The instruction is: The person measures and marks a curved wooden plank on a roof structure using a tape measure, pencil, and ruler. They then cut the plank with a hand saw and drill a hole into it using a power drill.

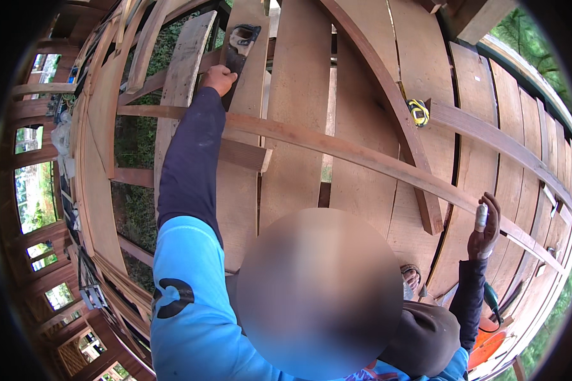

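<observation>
At the upper left, my left arm reaches far out. My left hand (219,80) is closed at the blade of a hand saw (241,39) with a dark and pale handle; the handle points away from me. Below that hand, a long narrow wooden strip (337,147) crosses from left to lower right, passing under my left forearm. My right hand (485,227) is around the strip near its right end, fingers pointing up. One of its digits has a white wrapping. A round blurred patch hides the lower middle.
A yellow tape measure (418,112) lies beside a thick beam (388,82). Another beam (489,130) runs to the right. Floor planks (302,82) have gaps, with open framing over greenery at left. A short block (245,155) lies under the strip. An orange object (486,346) stands lower right.
</observation>
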The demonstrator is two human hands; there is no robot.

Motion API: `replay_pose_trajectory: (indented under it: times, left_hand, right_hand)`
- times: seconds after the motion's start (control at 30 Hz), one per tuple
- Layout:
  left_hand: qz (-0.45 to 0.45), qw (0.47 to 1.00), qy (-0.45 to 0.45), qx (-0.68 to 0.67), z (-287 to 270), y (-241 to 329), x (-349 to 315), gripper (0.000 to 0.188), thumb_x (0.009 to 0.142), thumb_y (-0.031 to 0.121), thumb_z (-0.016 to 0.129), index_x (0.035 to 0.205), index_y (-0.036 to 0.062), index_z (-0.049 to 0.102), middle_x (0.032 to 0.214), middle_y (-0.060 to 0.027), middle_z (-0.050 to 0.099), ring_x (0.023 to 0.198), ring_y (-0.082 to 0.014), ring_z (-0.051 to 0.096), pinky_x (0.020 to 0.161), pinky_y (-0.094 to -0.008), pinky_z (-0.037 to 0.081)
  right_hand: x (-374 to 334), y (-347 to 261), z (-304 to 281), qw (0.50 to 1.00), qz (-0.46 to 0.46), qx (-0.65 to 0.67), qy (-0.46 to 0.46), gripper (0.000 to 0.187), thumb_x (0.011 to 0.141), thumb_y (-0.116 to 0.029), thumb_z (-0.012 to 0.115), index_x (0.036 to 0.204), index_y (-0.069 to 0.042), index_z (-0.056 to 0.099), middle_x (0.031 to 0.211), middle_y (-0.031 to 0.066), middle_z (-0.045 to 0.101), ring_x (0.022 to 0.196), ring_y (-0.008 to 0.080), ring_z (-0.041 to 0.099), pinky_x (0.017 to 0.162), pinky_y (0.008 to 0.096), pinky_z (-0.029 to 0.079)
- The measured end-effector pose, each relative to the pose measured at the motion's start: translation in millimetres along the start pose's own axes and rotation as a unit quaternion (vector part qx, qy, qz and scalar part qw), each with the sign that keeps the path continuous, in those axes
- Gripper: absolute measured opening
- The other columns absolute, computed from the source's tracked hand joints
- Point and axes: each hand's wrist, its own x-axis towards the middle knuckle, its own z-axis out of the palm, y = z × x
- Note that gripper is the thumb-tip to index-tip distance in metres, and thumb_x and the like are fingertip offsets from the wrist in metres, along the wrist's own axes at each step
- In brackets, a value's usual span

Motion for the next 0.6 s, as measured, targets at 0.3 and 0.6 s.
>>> replay_pose_trajectory:
  times: [0.3, 0.6]
  left_hand:
    - [-0.031, 0.970, -0.093, 0.224, 55.4, -31.3, 48.7, 0.058, 0.074, 0.041, 0.091, 0.110, -0.0006, 0.076, 0.119, -0.0235, 0.072, 0.115, -0.0385, 0.069, 0.099, -0.0441, 0.056]
    - [0.028, 0.958, -0.016, 0.283, 69.7, -40.0, 81.7, 0.025, 0.091, 0.020, 0.063, 0.100, 0.0029, 0.079, 0.108, -0.0231, 0.075, 0.102, -0.0395, 0.073, 0.091, -0.0483, 0.058]
  right_hand:
    - [-13.9, -92.0, 64.6, 0.991, 0.062, 0.027, -0.113, 0.021, 0.096, -0.012, 0.062, 0.112, 0.000, 0.069, 0.117, 0.0165, 0.070, 0.108, 0.0287, 0.069, 0.094, 0.0384, 0.053]
    - [-40.2, -121.8, 51.3, 0.983, 0.140, 0.059, -0.103, 0.018, 0.094, -0.009, 0.067, 0.106, 0.004, 0.068, 0.108, 0.0172, 0.071, 0.094, 0.0256, 0.070, 0.085, 0.0343, 0.054]
